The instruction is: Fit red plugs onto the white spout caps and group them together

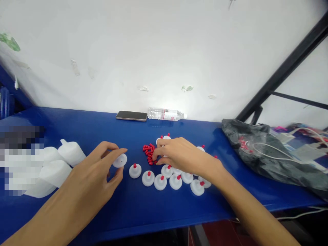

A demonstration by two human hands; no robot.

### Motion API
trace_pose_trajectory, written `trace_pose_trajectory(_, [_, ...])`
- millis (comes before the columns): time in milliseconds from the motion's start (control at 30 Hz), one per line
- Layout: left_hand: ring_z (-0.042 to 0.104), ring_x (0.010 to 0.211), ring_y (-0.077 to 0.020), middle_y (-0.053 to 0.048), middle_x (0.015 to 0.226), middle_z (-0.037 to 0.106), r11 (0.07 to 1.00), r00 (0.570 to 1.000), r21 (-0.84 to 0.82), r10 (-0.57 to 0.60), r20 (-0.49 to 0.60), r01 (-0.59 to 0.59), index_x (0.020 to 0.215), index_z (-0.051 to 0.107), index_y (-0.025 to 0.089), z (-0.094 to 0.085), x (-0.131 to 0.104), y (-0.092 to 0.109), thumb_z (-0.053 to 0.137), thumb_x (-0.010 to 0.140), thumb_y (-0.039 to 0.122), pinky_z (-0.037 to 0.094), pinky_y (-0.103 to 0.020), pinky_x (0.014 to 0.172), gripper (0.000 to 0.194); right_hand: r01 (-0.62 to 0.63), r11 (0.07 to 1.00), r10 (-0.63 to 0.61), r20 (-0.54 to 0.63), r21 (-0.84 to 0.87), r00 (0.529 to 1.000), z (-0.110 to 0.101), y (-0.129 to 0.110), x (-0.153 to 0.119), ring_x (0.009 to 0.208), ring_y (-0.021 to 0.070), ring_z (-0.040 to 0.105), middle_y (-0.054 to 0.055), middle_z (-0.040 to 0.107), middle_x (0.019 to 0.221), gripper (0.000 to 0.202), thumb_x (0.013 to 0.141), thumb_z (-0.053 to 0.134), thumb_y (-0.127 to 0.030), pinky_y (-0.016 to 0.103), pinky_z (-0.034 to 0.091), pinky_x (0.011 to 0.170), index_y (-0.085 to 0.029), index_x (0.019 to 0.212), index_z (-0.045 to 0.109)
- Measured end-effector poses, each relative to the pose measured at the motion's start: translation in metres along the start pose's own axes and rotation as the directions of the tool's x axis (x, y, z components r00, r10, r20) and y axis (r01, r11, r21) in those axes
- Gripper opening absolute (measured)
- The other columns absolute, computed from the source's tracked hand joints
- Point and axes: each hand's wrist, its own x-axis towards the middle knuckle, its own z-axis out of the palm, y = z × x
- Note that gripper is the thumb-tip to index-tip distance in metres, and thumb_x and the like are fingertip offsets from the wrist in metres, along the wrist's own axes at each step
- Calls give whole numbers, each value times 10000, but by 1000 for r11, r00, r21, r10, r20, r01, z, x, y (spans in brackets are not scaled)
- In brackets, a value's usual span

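Note:
My left hand [102, 165] pinches a white round lid [120, 160] by its edge, thumb below and fingers above. A small hole shows in the middle of the lid's face. My right hand [176, 153] reaches over a pile of small red caps [148, 150], its fingers curled together at the pile's right edge. Whether a cap sits between those fingertips is hidden. In front of and around the right hand lie several white lids with red tips, one of them a lid [135, 171] between my two hands. Some of these lids are partly covered by my right hand and forearm.
At left lie several white plastic pieces [71, 153], beside a pixelated patch. A phone [131, 115] and a clear bottle [166, 114] rest along the wall. A dark plastic bag [256, 150] with cables covers the right side of the blue table [102, 218].

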Motion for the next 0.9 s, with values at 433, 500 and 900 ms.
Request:
trace_pose_trajectory(433, [695, 650, -139, -4, 1184, 765, 993, 999, -109, -36, -15, 35, 1406, 685, 307, -1, 4, 14, 445, 1165, 538, 558, -298, 584, 411, -31, 993, 46, -129, 116, 991, -8, 1, -4, 768, 136, 635, 23, 778, 1101, 120, 1135, 688, -160, 301, 392, 675, -185, 1108, 803])
trace_pose_trajectory(500, [716, 694, -165, -3, 1152, 768, 996, 999, -87, -27, -30, 24, 1454, 650, 323, -3, 4, 15, 426, 1167, 568, 615, -310, 669, 439, -7, 968, 65, -221, 251, 973, -12, -1, -6, 824, 148, 705, 9, 821, 1049, 125, 1143, 669, -148, 287, 453, 723, -193, 1123, 784])
trace_pose_trajectory(900, [814, 1032, -261, -60, 1233, 724, 999, 994, 10, 32, -102, -31, 1370, 649, 243, -3, -2, 15, 444, 1138, 366, 734, -415, 890, 333, 349, 774, -36, -514, 527, 857, 7, -17, 2, 718, 107, 736, -31, 847, 926, 44, 1051, 846, -242, 209, 519, 654, -228, 1070, 809])
